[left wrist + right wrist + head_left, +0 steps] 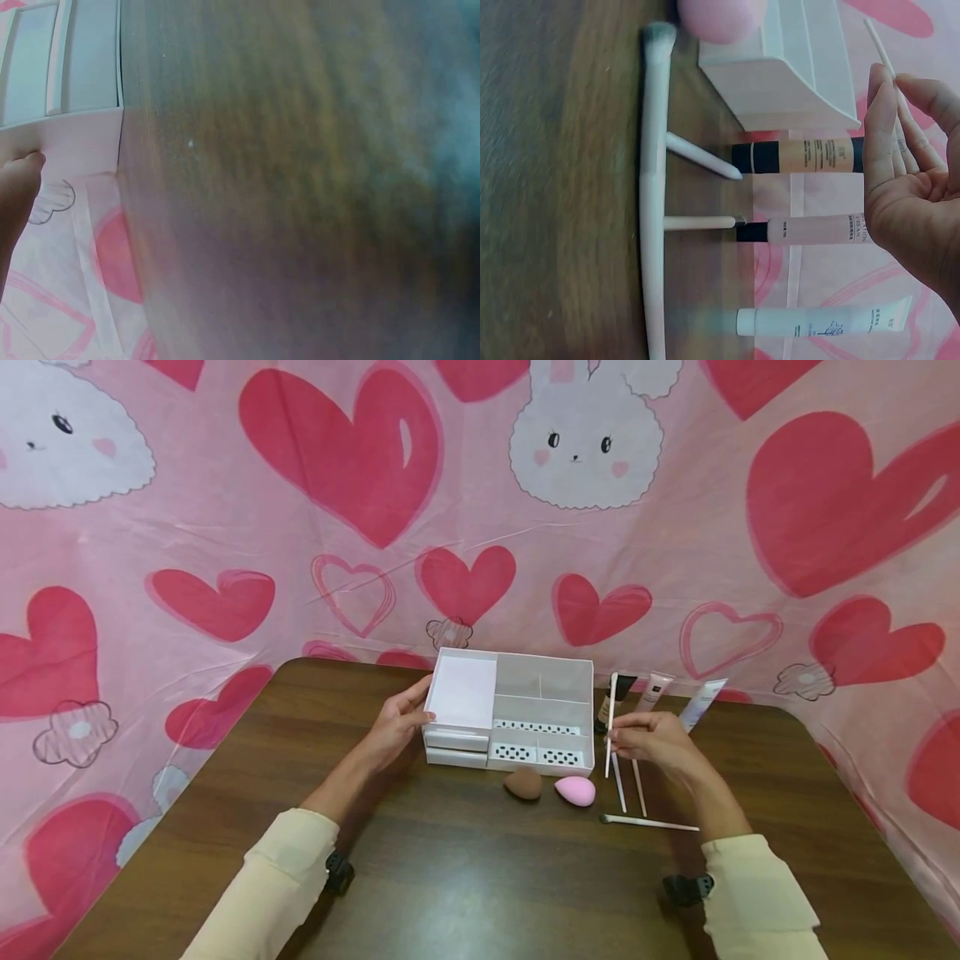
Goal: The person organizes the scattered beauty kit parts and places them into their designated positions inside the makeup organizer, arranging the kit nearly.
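Observation:
My left hand (395,727) touches the left side of a white makeup organizer (463,692), its thumb near the front corner; in the left wrist view the thumb presses the side wall. Two small drawers (456,742) sit at the organizer's left, with open compartments at its right. Between thumb and fingertips my right hand (660,743) pinches a slim white makeup brush (609,743), upright beside the organizer's right wall. Below this hand lie two more thin brushes, and in front of them a white-handled brush (654,180) with a dark tip.
A brown makeup sponge (523,783) and a pink one (576,791) lie before the organizer. Behind the right hand stand a black-capped foundation tube (810,156), a pink tube (810,229) and a white tube (821,321). A heart-patterned cloth hangs behind the wooden table (450,877).

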{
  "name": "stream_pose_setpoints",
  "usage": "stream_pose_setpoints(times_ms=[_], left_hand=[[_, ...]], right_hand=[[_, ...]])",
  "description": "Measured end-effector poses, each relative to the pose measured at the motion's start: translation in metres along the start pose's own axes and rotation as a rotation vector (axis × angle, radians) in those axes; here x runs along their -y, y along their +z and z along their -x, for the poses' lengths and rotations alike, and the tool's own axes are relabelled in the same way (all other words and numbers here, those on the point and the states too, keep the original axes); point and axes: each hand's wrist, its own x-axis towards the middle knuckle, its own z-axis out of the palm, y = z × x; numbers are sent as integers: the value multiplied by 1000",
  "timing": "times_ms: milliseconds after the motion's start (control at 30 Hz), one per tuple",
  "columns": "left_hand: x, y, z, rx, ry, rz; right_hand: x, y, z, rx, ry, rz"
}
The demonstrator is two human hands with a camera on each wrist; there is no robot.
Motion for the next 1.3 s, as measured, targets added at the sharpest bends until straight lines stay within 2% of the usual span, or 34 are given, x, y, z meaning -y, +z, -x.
stream_pose_setpoints(times_ms=[467,800,1067,1300], left_hand=[[-1,2,2,-1,-15,3],[-2,3,3,-7,-18,7],[-2,3,1,12,-6,-4],[-3,4,2,2,0,6]], right_hand=[[6,17,-14,-16,28,107],[12,30,-29,-1,28,122],[13,46,-40,7,4,81],[15,58,-47,7,17,73]])
